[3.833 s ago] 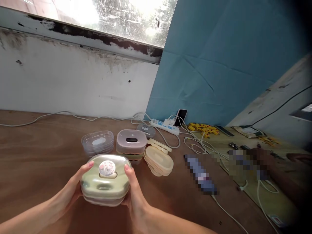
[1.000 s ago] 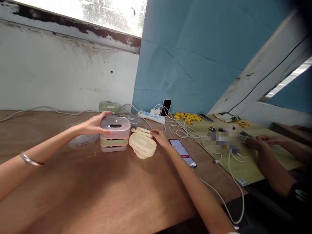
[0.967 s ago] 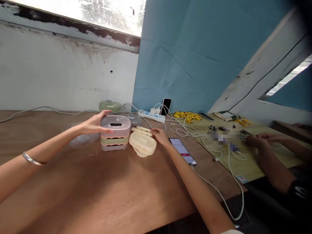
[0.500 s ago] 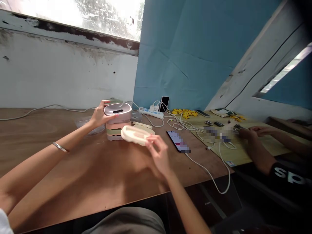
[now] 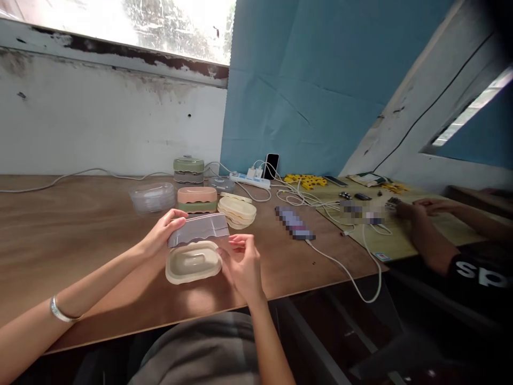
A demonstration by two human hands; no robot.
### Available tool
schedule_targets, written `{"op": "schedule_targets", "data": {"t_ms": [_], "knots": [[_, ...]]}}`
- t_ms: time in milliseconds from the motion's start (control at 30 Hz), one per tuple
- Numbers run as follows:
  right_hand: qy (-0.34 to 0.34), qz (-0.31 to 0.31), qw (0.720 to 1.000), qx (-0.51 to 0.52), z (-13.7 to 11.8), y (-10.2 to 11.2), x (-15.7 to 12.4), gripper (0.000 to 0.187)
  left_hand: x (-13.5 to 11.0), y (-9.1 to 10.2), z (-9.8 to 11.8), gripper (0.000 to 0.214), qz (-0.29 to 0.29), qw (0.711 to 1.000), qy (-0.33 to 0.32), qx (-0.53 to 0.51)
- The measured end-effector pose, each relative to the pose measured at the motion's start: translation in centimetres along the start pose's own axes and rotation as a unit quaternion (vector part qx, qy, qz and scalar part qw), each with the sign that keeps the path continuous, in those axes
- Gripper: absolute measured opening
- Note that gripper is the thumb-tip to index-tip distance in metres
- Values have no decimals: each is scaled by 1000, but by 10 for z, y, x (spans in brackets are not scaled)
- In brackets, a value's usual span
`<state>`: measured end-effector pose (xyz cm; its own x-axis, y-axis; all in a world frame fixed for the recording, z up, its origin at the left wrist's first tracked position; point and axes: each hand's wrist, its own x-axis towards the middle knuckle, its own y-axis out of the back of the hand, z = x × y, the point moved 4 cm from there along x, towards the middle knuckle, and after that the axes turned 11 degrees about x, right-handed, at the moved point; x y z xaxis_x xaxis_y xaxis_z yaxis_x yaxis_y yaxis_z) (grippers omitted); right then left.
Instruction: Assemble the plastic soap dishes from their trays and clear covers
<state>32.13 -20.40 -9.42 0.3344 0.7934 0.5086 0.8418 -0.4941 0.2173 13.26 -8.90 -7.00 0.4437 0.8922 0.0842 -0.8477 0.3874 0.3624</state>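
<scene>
Head view: near the table's (image 5: 100, 267) front edge, the left hand (image 5: 164, 233) pinches a mauve box lid (image 5: 199, 229) by its rim, and the right hand (image 5: 243, 264) grips the end of the cream tray (image 5: 193, 262) just below it. Both look like light, stiff, smooth plastic, best held by the rims.

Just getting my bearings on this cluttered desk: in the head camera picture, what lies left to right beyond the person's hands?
Stack of clear plastic trays → pink-topped stack of boxes → pile of cream trays → black phone standing upright → yellow pieces → another person's hands.
</scene>
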Motion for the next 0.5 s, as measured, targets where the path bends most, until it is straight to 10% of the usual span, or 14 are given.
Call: {"op": "schedule_targets", "data": {"t_ms": [200, 500], "knots": [[55, 81, 992, -74, -10, -10, 11, 12, -5, 8, -3, 49, -7, 996, -63, 64], [9, -27, 986, -162, -1, -24, 0, 28, -24, 14, -5, 49, 64, 962, -130, 233]]}}
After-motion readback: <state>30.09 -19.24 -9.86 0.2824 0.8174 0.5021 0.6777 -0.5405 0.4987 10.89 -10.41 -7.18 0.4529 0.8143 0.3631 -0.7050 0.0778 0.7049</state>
